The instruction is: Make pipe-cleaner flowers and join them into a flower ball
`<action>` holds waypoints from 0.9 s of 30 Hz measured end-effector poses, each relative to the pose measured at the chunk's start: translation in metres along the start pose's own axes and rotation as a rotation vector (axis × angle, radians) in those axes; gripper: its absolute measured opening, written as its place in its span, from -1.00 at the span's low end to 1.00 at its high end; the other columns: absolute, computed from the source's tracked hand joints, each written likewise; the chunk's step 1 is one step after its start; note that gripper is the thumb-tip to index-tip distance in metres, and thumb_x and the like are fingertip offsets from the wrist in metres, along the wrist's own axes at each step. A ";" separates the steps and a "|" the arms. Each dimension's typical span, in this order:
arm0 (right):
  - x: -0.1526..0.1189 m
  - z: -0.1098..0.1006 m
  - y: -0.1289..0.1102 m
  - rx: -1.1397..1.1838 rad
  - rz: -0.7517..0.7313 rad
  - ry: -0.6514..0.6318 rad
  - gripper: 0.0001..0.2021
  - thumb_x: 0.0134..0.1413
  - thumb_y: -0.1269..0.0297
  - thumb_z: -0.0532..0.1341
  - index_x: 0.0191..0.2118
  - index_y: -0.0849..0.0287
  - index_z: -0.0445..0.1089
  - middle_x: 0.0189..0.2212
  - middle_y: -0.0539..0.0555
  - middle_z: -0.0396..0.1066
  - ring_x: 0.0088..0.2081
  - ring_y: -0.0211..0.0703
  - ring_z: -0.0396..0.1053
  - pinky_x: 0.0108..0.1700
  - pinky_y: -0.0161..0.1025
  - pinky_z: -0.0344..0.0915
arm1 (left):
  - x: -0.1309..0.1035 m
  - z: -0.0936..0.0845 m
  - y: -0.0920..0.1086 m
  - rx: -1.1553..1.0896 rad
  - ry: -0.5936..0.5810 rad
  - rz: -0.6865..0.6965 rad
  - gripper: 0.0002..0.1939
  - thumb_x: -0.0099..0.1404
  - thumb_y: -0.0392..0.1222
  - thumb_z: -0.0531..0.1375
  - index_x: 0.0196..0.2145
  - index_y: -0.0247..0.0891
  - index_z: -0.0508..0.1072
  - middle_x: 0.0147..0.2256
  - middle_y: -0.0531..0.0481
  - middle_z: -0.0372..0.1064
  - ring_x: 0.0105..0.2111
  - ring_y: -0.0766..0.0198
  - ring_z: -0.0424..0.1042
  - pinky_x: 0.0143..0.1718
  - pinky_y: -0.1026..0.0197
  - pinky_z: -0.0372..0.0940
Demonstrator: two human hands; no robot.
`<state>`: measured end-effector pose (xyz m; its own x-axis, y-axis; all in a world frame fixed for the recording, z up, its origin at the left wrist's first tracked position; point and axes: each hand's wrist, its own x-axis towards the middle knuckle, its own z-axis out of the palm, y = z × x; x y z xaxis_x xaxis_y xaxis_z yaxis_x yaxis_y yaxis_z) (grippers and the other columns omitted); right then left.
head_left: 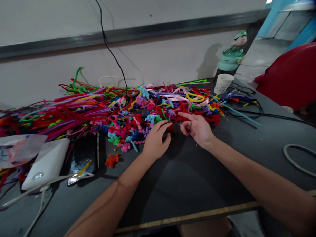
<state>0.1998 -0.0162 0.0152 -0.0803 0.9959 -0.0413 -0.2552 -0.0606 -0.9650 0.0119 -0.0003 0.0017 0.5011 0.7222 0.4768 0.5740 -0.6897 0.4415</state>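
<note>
A heap of colourful pipe cleaners (127, 123), some straight and some twisted into small shapes, lies along the back of the dark table (186, 186). At the heap's front edge is my left hand (158, 138), fingers curved with a gap to the thumb; a small dark thing shows in that gap, too unclear to name. Close by on the right, my right hand (197, 128) is turned partly palm-up, its index finger stretched out and the other fingers curled. Whether it holds anything cannot be made out. An orange twisted piece (112, 160) lies apart, left of my left hand.
On the left are a white power bank (47, 164), a dark phone (83, 157), a plastic bag (16, 149) and cables. A paper cup (223, 83), green bottle (231, 57), blue glue gun (235, 96) and glasses stand or lie back right. A red chair (293, 75) is beyond.
</note>
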 end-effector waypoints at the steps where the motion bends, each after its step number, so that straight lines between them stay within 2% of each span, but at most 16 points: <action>1: -0.001 0.000 -0.001 -0.005 0.038 -0.007 -0.34 0.13 -0.06 -0.21 0.21 0.27 0.08 -0.68 -0.02 0.31 -0.67 -0.23 0.21 -0.58 -0.27 0.13 | 0.000 0.001 0.000 0.007 -0.020 0.016 -0.62 0.26 -0.31 0.03 0.04 -0.19 0.30 0.08 -0.10 0.25 0.08 0.16 0.24 0.11 0.01 0.20; 2: -0.001 -0.001 -0.001 -0.004 0.063 -0.012 -0.26 0.13 -0.15 -0.27 0.27 0.28 -0.05 -0.74 -0.08 0.22 -0.74 -0.25 0.10 -0.64 -0.28 0.03 | 0.000 0.001 0.000 0.016 -0.045 0.037 -0.63 0.27 -0.29 0.03 0.04 -0.17 0.31 0.08 -0.09 0.25 0.08 0.16 0.24 0.10 0.00 0.21; 4: 0.001 -0.002 -0.002 -0.006 0.075 -0.004 -0.17 0.09 -0.25 -0.33 0.31 0.27 -0.21 -0.74 -0.09 0.20 -0.77 -0.27 0.03 -0.67 -0.28 -0.06 | 0.001 0.001 0.002 0.041 -0.108 0.085 -0.66 0.29 -0.25 0.02 0.02 -0.15 0.34 0.10 -0.08 0.24 0.08 0.15 0.24 0.09 -0.01 0.21; 7: 0.008 -0.007 0.001 -0.113 0.037 0.114 -0.22 0.09 -0.23 -0.19 0.30 0.20 -0.18 -0.61 0.00 0.35 -0.71 -0.29 0.13 -0.69 -0.32 -0.06 | 0.001 0.000 0.005 0.108 -0.168 0.094 -0.71 0.32 -0.18 0.00 -0.06 -0.18 0.40 0.08 -0.07 0.27 0.07 0.13 0.26 0.08 -0.01 0.21; 10: 0.016 -0.017 0.007 -0.292 -0.108 0.301 -0.32 0.05 0.01 0.08 0.26 0.13 -0.05 -0.39 0.07 0.45 -0.53 -0.24 0.32 -0.64 -0.36 0.13 | -0.001 0.002 0.005 0.199 -0.102 -0.005 -0.71 0.31 -0.17 0.01 -0.08 -0.23 0.39 0.03 -0.12 0.31 0.02 0.09 0.29 0.03 -0.03 0.24; 13: 0.022 -0.028 0.013 -0.552 -0.327 0.378 -0.49 -0.01 0.22 0.15 0.11 0.16 0.22 -0.13 0.17 0.41 -0.21 -0.11 0.40 -0.34 -0.20 0.41 | -0.003 0.003 0.003 0.264 0.007 -0.053 -0.71 0.26 -0.21 0.06 -0.07 -0.27 0.37 -0.02 -0.15 0.33 -0.01 0.05 0.30 0.01 -0.04 0.25; 16: 0.025 -0.035 0.015 -0.886 -0.493 0.397 -0.62 -0.03 0.36 0.14 -0.02 0.17 0.36 -0.01 0.18 0.34 0.02 0.00 0.31 0.02 -0.01 0.32 | -0.004 0.003 0.003 0.302 0.077 -0.087 -0.73 0.22 -0.24 0.08 -0.11 -0.28 0.37 -0.08 -0.17 0.34 -0.05 0.04 0.30 -0.02 -0.02 0.25; 18: 0.024 -0.037 0.014 -1.026 -0.545 0.423 -0.61 -0.05 0.41 0.14 -0.03 0.17 0.37 0.04 0.18 0.31 0.10 0.04 0.23 0.09 0.05 0.26 | -0.004 0.001 0.005 0.307 0.098 -0.106 -0.75 0.21 -0.25 0.08 -0.13 -0.29 0.37 -0.11 -0.17 0.34 -0.08 0.04 0.30 -0.04 -0.01 0.26; 22: 0.017 -0.032 0.008 -0.996 -0.596 0.458 -0.62 -0.01 0.43 0.10 -0.02 0.17 0.37 0.09 0.18 0.25 0.08 0.00 0.25 0.00 -0.05 0.35 | -0.003 -0.004 0.009 0.253 0.087 -0.059 -0.81 0.21 -0.28 0.08 -0.19 -0.25 0.37 -0.18 -0.13 0.34 -0.12 0.10 0.31 -0.06 0.03 0.26; 27: 0.016 -0.023 -0.011 -0.940 -0.572 0.435 -0.68 0.02 0.41 0.08 -0.07 0.15 0.38 -0.07 0.16 0.38 -0.22 -0.11 0.41 -0.20 -0.14 0.41 | -0.004 -0.003 0.008 0.187 0.042 0.009 -0.80 0.23 -0.31 0.06 -0.18 -0.23 0.37 -0.21 -0.11 0.33 -0.15 0.14 0.32 -0.08 0.06 0.27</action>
<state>0.2233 0.0023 0.0192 0.1963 0.8122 0.5493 0.6763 0.2935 -0.6757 0.0122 -0.0086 0.0058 0.4815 0.7106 0.5131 0.6819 -0.6715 0.2900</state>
